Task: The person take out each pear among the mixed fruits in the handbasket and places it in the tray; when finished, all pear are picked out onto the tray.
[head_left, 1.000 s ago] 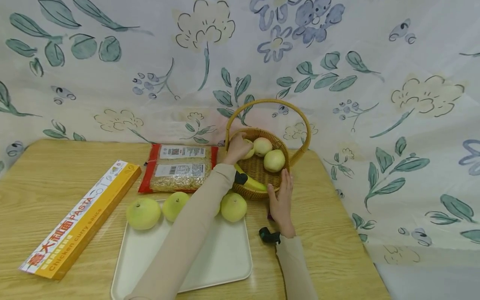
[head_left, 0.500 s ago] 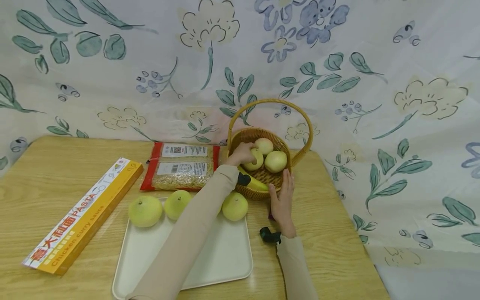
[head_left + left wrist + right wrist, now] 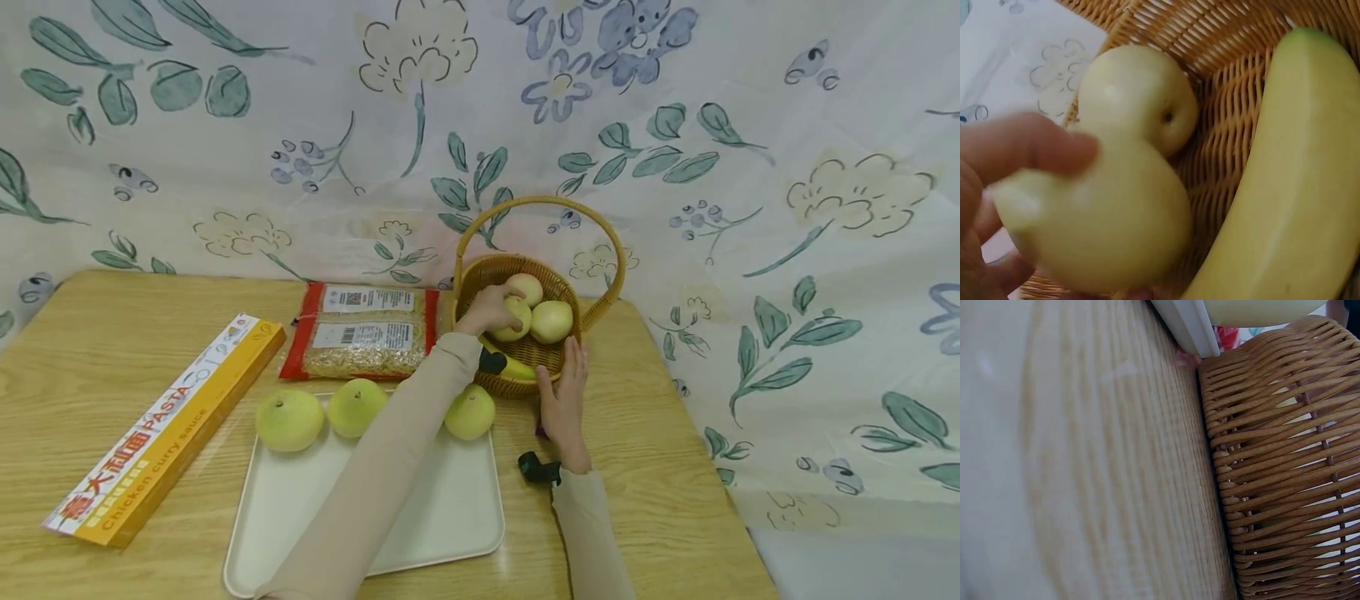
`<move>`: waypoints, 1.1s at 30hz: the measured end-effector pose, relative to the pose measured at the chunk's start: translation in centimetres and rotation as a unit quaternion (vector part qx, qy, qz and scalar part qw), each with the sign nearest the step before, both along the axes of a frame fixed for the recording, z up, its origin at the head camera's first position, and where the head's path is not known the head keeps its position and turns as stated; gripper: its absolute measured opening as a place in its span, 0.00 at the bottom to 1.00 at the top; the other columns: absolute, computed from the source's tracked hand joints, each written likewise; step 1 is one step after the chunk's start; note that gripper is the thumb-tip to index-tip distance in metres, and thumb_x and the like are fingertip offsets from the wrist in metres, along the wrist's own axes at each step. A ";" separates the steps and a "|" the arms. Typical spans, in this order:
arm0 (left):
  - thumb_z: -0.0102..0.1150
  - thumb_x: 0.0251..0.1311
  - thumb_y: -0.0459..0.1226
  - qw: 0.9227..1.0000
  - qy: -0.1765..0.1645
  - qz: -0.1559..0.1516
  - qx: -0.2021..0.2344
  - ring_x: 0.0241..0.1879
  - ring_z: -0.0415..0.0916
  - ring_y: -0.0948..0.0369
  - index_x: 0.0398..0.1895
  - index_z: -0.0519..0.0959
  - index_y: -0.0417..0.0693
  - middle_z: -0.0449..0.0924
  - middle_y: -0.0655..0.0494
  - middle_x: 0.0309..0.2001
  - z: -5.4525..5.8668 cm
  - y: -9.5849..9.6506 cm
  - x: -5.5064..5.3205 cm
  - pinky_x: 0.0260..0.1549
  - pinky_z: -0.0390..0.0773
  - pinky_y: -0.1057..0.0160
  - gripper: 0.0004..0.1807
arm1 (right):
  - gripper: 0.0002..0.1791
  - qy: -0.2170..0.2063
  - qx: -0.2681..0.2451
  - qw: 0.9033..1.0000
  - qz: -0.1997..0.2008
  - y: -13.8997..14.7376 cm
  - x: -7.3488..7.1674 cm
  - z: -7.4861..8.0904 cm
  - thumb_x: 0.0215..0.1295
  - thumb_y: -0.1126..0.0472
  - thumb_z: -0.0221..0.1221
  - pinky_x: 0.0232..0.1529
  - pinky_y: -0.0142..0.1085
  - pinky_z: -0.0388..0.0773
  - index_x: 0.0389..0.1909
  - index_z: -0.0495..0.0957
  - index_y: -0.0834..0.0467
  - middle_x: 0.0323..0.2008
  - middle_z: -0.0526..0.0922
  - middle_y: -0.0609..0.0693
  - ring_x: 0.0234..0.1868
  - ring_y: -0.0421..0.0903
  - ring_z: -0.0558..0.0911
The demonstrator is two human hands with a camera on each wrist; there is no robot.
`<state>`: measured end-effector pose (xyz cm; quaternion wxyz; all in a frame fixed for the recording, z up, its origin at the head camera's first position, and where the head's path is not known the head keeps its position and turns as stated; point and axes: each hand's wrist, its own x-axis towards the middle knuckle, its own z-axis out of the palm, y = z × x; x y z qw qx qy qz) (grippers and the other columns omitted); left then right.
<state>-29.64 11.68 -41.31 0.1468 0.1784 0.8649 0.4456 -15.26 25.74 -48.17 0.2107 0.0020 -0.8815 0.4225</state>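
My left hand (image 3: 487, 308) reaches into the wicker basket (image 3: 517, 383), with thumb and fingers around a pale yellow-green round fruit (image 3: 1110, 219). A second pale fruit (image 3: 1135, 87) touches or overlaps the held one in the left wrist view. Two more fruits sit beside it in the head view, a blushed one (image 3: 527, 288) behind and a pale one (image 3: 551, 322) to the right. A banana (image 3: 1285, 169) lies along the basket's near side, partly covered by the left wrist. My right hand (image 3: 566, 408) rests its straight fingers against the basket's near right rim.
A white tray (image 3: 442, 517) with several yellow-green fruits (image 3: 291, 421) along its far edge lies in front, partly under the left forearm. Left of the basket is a red-edged grain bag (image 3: 363, 333). A pasta box (image 3: 165, 433) lies further left. A patterned cloth (image 3: 315, 125) hangs behind.
Inside the basket, my left hand has shifted slightly right and toward the near side with the fruit, which now sits closer to the other two. The right hand keeps its place.
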 end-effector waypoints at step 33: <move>0.71 0.49 0.38 0.993 0.076 -0.005 0.090 0.55 0.73 0.53 0.62 0.75 0.56 0.72 0.54 0.64 5.1 -7.7 11.9 0.51 0.76 0.51 0.32 | 0.39 -0.009 0.002 1.000 0.004 0.0 0.2 0.0 0.76 0.48 0.44 0.71 0.66 0.40 0.76 0.43 0.66 0.76 0.42 0.63 0.76 0.66 0.37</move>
